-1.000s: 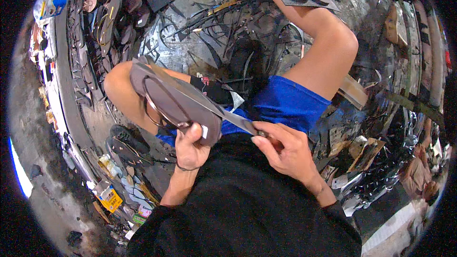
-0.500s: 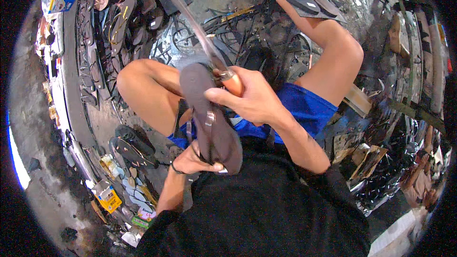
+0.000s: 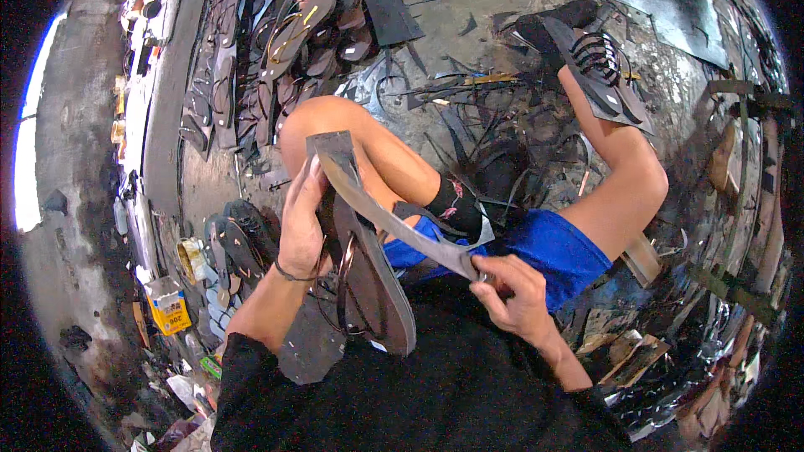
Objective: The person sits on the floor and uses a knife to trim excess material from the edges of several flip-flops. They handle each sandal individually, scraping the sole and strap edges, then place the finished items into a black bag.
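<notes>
My right hand (image 3: 512, 295) is closed round the handle end of a long curved knife (image 3: 402, 229). The blade slants up and left across a dark thong sandal (image 3: 374, 289), its far part close to my left fingertips. My left hand (image 3: 301, 230) grips the sandal by its upper left side, fingers pointing up; the blade and sandal hide part of the grip. A dark flat piece with a square corner (image 3: 337, 149) shows beside the blade's far end. Below my left wrist, a grey sole-like piece (image 3: 311, 343) rests against my dark shirt.
Many dark sandals (image 3: 289, 38) lie in rows at the upper left. Black offcuts (image 3: 456, 121) litter the floor between my legs. Another sandal (image 3: 599, 75) is by my right foot. A yellow box (image 3: 167, 308) stands at the left; a dark sheet (image 3: 645, 0) lies at the upper right.
My right hand has drawn back right with the knife, whose blade now crosses the sandal. My left hand has moved up from the sandal's lower end to its upper side. The view has shifted.
</notes>
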Action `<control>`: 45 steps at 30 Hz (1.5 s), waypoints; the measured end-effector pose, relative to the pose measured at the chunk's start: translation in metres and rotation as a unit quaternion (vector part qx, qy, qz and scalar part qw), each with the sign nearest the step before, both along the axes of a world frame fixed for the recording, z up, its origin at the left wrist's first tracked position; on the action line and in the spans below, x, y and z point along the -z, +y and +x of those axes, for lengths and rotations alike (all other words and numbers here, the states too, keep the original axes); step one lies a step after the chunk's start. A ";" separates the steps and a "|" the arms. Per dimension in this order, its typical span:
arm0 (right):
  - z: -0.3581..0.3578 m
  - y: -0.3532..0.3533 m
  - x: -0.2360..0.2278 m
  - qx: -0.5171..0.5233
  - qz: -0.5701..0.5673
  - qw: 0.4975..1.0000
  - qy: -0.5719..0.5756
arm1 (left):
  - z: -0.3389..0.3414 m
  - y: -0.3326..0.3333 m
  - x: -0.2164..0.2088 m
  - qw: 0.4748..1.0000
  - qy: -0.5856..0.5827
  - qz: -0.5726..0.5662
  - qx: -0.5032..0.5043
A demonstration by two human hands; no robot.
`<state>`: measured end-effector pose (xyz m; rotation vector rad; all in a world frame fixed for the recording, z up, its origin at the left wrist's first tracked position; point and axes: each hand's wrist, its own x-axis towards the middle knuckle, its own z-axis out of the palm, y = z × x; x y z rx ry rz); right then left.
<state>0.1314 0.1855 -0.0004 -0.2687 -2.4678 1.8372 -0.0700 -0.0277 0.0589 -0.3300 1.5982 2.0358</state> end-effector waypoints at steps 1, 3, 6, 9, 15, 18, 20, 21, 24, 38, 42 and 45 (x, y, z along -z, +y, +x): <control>0.001 -0.004 0.001 0.003 -0.009 1.000 0.005 | 0.001 -0.006 0.005 1.000 -0.014 0.009 0.018; 0.000 -0.003 0.006 0.014 0.049 0.998 0.028 | 0.010 -0.005 0.004 1.000 0.002 0.019 0.018; -0.018 0.007 -0.004 0.035 0.148 0.985 0.084 | 0.018 -0.015 0.008 0.998 0.013 0.044 0.048; -0.040 0.026 -0.029 0.013 0.178 0.981 0.076 | 0.018 -0.006 0.005 0.992 0.050 -0.069 0.095; -0.072 0.062 -0.095 -0.063 0.102 0.993 -0.014 | 0.020 0.027 -0.019 0.980 0.043 -0.046 0.190; -0.083 0.074 -0.117 -0.112 0.111 0.985 -0.063 | 0.021 0.030 -0.022 0.973 0.029 -0.038 0.227; -0.093 0.077 -0.121 -0.126 0.122 0.984 -0.038 | 0.022 0.030 -0.019 0.965 0.035 -0.030 0.259; -0.099 0.080 -0.123 -0.143 0.114 0.983 -0.032 | 0.024 0.030 -0.019 0.967 0.030 -0.013 0.254; -0.124 0.087 -0.127 -0.233 0.134 0.963 -0.033 | 0.032 0.040 -0.020 0.965 0.038 0.021 0.259; -0.111 0.042 -0.043 -0.031 -0.379 0.925 -0.007 | 0.023 0.011 -0.064 0.873 0.054 -0.077 0.478; -0.093 0.023 -0.031 0.012 -0.362 0.931 0.042 | 0.039 0.037 0.033 0.953 -0.101 0.286 -0.007; -0.077 0.015 -0.027 0.092 -0.214 0.972 0.029 | 0.025 0.098 0.033 0.975 -0.046 0.188 -0.107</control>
